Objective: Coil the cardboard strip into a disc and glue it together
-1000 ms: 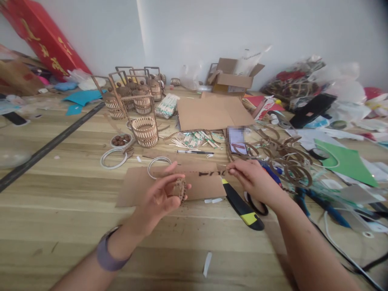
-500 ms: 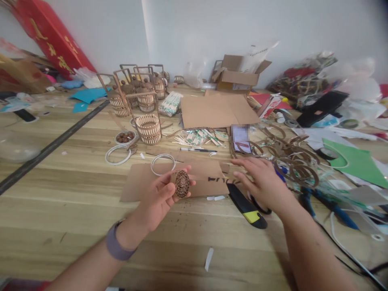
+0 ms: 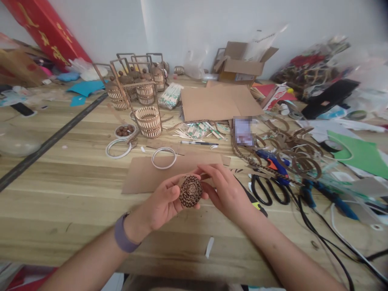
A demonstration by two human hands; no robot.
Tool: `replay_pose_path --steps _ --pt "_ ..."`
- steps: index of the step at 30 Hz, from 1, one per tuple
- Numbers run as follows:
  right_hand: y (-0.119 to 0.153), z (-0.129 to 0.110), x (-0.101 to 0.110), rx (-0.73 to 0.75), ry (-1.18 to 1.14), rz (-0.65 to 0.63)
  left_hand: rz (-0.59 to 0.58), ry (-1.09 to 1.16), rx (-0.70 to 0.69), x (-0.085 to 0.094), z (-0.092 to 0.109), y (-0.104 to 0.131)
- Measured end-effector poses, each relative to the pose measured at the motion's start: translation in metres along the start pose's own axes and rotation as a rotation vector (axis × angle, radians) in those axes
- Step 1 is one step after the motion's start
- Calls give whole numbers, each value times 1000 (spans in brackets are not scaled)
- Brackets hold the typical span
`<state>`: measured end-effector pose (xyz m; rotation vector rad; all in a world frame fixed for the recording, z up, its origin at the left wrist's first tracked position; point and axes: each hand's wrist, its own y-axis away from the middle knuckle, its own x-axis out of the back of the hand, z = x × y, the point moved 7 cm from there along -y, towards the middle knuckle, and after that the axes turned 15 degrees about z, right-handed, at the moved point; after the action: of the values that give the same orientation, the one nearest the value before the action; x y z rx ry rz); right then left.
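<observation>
A round coil of corrugated cardboard (image 3: 190, 191), its wavy edge turned upward, sits in my left hand (image 3: 165, 202), with the fingers behind it and the thumb at its left. My right hand (image 3: 228, 190) has come to the coil's right side, thumb and bent fingertips at its rim; part of those fingertips is hidden. Under both hands lies a flat brown cardboard piece (image 3: 142, 176). Black-handled scissors (image 3: 269, 192) lie just right of my right hand, and a black and yellow tool (image 3: 257, 206) is partly covered by it.
A blue glue gun (image 3: 274, 161) and loose cardboard strips (image 3: 303, 161) lie to the right. Behind are a white tape ring (image 3: 164, 167), a pen (image 3: 199, 143), a small slatted basket (image 3: 149, 123) and a bowl of brown balls (image 3: 125, 131). Cables (image 3: 321, 238) run down the right side.
My right hand has moved left, from above the scissors to the coil, uncovering the scissors and glue gun. My left hand has shifted slightly right, and the coil's face now shows rounder.
</observation>
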<state>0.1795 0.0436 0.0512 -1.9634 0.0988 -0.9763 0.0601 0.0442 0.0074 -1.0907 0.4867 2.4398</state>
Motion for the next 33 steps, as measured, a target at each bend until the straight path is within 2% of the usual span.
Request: replay_pose_path --steps 3,8,10,18,25,33 --pt "1 2 0 -32 -2 3 23 -27 -5 3 1 -1" --pt "-6 8 16 -56 49 45 232 -75 -76 22 13 -6" --pt "-8 12 23 -89 52 52 261 -84 -82 25 15 -7" --pt "-8 17 36 -208 -4 78 257 -124 -37 21 4 -8" --pt "-5 2 27 -185 -151 31 278 -204 -61 21 0 -7" --pt "-3 -7 21 -225 -225 27 229 -265 -75 16 -4 -7"
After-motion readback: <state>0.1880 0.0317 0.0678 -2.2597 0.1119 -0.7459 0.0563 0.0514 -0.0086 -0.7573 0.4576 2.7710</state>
